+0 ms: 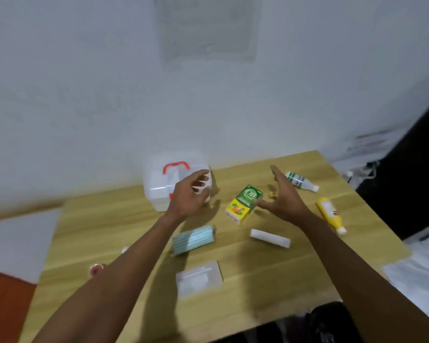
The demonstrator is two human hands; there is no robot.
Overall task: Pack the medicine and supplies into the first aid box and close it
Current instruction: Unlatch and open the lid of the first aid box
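We see both bare hands out over a pale wood-grain bench (pixel 109 226), nothing held. Left hand (pixel 187 194) hovers at the front right corner of the first aid box (pixel 170 184), its fingers (pixel 200 175) loosely curled and slightly parted, empty; we cannot tell if they touch the plastic. The box is translucent white, rounded, lid down, with a red arched handle (pixel 175 167) on top, sitting at the far edge by the wall. Right hand (pixel 281 196) is flat and open, fingers spread and pointing away, thumb toward the green and yellow carton (pixel 244 204), a glossy rectangular pack lying tilted just left of that thumb. Beyond the right fingers lies a white bottle with a green label (pixel 300 181), on its side. Right of the right wrist lies a yellow squeeze bottle with a white cap (pixel 331 215), also on its side. Near side of the right hand: a white cylindrical roll (pixel 270 238), soft-looking. Below the left wrist: a stack of pleated light blue masks (pixel 193 240). Closer to us, a flat clear-wrapped white packet (pixel 200 278). Left of the left forearm: a small round reddish object (pixel 96 268), blurred. A tiny gold item (pixel 273 194) sits left of the right palm, too small to identify.
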